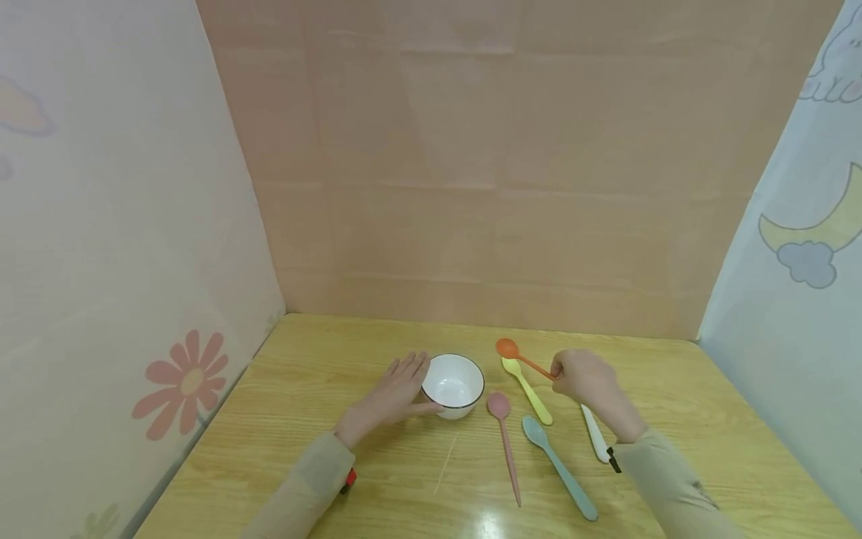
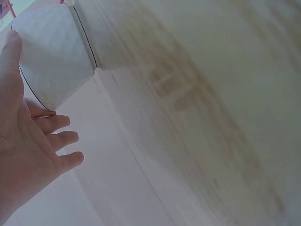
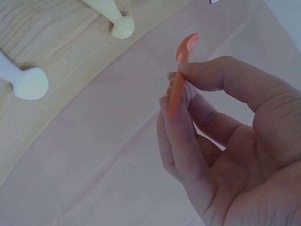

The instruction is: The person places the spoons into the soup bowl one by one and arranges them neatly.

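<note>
On the counter (image 1: pixel 303 359), left hand (image 1: pixel 389 397), fingers spread, touches the bowl (image 1: pixel 458 412); right hand (image 1: pixel 589 380), at bowl's three o'clock, pinches an orange spoon (image 1: pixel 509 349). I'd pinch snugly.

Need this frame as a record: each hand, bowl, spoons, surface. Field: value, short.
left_hand: left hand touches the bowl's side, fingers extended
right_hand: right hand pinches the orange spoon by its handle
bowl: white bowl, dark rim, upright
spoons_on_table: pink spoon, yellow spoon, blue-green spoon, white spoon
partly_hidden: white spoon, behind right hand in head view
surface: wood-grain table
</note>
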Available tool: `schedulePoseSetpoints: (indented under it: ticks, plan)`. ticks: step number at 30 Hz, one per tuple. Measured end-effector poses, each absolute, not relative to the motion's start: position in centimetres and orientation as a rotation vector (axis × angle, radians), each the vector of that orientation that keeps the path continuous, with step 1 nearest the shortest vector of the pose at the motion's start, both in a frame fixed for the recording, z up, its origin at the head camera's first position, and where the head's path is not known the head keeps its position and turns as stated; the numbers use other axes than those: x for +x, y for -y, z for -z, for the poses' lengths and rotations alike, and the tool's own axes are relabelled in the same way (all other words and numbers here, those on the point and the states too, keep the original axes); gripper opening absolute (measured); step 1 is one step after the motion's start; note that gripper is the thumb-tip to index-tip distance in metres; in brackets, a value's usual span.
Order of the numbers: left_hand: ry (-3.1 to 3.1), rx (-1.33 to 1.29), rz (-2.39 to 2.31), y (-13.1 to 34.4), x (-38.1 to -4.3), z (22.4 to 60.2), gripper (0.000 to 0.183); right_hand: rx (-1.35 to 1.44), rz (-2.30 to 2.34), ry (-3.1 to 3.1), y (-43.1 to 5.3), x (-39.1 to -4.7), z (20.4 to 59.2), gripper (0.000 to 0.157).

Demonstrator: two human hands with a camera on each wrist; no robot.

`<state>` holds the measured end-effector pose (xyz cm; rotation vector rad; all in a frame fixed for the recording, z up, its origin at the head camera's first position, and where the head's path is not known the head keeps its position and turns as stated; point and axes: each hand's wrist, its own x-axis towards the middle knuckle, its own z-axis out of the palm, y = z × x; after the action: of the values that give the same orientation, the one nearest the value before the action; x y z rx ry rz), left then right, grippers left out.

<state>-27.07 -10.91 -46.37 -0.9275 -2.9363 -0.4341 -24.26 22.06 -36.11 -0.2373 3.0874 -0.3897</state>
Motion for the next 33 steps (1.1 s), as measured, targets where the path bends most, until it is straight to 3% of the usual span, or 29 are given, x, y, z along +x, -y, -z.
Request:
schedulePoseSetpoints:
  ticks: [33]
  plan:
    - [2.963, -0.937, 0.442, 10.9, -27.0, 46.0, 0.099, -0.363, 0.341, -3.081, -18.0, -25.0, 35.7, 0.013]
